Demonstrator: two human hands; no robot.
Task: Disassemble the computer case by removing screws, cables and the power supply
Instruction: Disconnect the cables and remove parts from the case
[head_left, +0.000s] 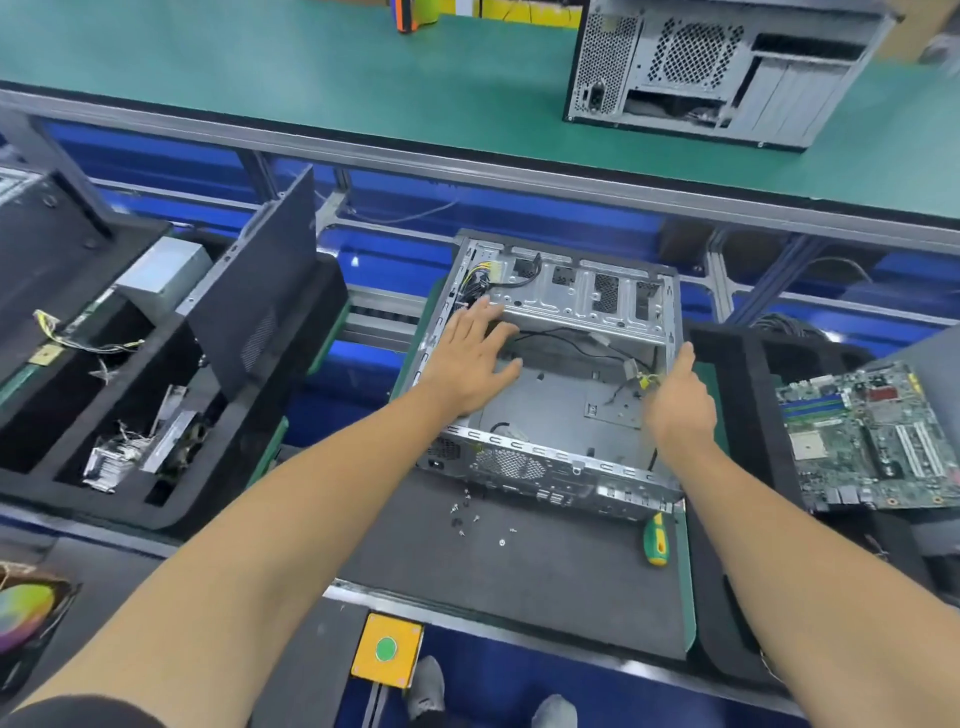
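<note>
The open computer case (561, 374) lies between both hands. The left hand (470, 358) rests flat and open on its left edge. The right hand (675, 400) is open by its right side.

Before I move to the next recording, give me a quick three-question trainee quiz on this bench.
1. True or false: the left hand grips the green-handled screwdriver.
2. Where do the loose screws lie? A) inside the open case B) on the dark mat in front of the case C) on the motherboard
3. Fill in: the motherboard lies to the ___ of the case.

Key: 1 false, both that hand and the right hand are open at the case; 2 B; 3 right.
</note>
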